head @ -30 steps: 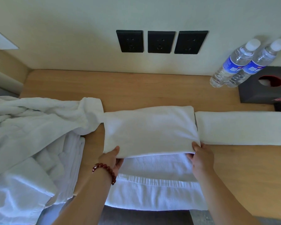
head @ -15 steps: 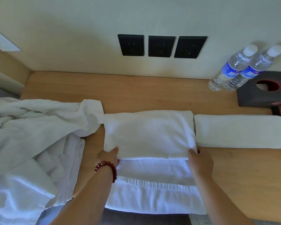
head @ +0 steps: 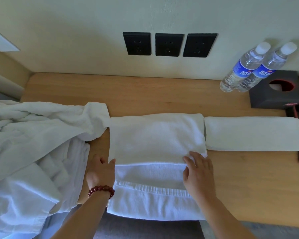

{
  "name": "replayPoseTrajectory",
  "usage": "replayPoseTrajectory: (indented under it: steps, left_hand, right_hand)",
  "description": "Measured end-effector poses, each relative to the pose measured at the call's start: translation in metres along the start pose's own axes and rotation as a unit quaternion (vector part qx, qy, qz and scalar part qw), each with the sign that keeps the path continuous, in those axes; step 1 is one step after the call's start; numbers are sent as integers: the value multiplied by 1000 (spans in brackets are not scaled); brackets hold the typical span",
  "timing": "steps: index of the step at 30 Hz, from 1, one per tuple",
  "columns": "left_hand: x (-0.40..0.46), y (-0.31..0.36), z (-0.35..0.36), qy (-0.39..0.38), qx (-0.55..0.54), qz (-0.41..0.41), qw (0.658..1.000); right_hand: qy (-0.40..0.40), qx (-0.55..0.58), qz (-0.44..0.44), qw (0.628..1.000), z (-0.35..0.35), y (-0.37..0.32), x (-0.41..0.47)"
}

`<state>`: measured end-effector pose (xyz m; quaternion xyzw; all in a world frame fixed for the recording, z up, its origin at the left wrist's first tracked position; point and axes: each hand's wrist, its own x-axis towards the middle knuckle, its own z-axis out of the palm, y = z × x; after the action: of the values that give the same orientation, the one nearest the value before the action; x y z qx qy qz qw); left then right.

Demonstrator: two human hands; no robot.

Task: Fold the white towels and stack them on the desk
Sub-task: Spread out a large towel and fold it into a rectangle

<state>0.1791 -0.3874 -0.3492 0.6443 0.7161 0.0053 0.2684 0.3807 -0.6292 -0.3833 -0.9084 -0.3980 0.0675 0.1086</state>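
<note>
Two hands on a half-folded towel, grip let go.

Your left hand (head: pixel 100 171) touches the fold's left edge, fingers relaxed; your right hand (head: pixel 198 171) now lies flat, spread on the towel (head: pixel 155 140) mid-desk (head: pixel 162 95), no longer pinching. So the fold is set; the near flap remains. Left, the towel heap (head: pixel 29 152) runs out of frame.
</note>
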Motion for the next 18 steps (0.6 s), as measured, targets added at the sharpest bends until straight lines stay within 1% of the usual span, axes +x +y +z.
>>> replayPoseTrajectory:
  steps: [2,4,6,9,12,14,16,18]
  left_hand:
    - [-7,-9,-1,-16,18,88,996]
    - [-18,-18,-4,-29,43,178,983]
    - [-26,-30,-3,-31,59,255,965]
    - [-35,-47,5,-42,96,336,936]
    - [-40,-61,9,-80,152,366,915]
    - [-41,-69,8,-103,175,371,906]
    - [-40,-73,9,-115,189,378,899]
    - [-36,-73,10,-122,187,377,899]
  right_hand:
    - [-50,-4,20,999,5,-3,-10]
    - [-72,-6,28,997,8,-5,-18]
    - [-64,-1,23,998,7,-5,-24]
    - [-33,16,16,999,1,1,-35]
    - [-7,26,26,999,-3,10,-55]
    - [-14,19,44,999,-4,16,-71]
    - [-35,31,94,994,-4,22,-84]
    - [-59,50,152,985,-6,25,-93]
